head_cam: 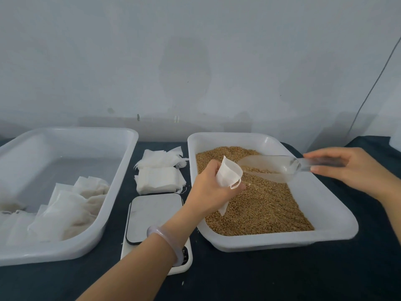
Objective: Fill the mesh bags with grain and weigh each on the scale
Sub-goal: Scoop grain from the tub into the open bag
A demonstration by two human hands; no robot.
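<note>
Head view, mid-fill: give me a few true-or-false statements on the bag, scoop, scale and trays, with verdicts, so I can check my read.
1. The left hand holds an open mesh bag over the grain tray. True.
2. The scoop in the right hand is empty. False: it carries some grain.
3. A bag sits on the scale. False: its platform is bare.
4. The left tray holds several white bags. True.
5. The spare bags lie right of the grain tray. False: they lie between the two trays, behind the scale.
</note>
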